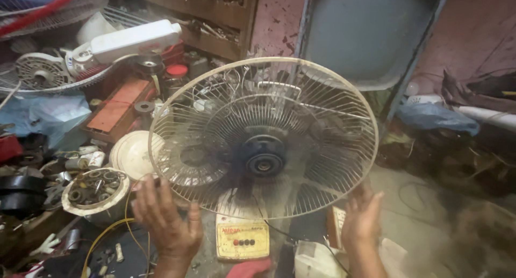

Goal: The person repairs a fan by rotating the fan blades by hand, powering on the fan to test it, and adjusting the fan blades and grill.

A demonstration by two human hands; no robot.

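A round, cream wire fan guard [322,100] fills the middle of the view, tilted toward me. Behind its wires sits the dark fan motor hub [263,158] with blurred dark blades around it. My left hand [166,219] grips the guard's lower left rim with its fingers curled on the wire. My right hand [363,216] holds the lower right rim, palm against the edge. Below the guard lies the fan's cream base with a row of buttons [242,239].
Clutter crowds the left: a bowl of bearings and metal rings [95,191], a cream round cover [131,154], another fan guard and motor [40,71], a white fan body [134,38], yellow wire [107,232]. A grey folding chair [371,36] leans at the back; bags lie right.
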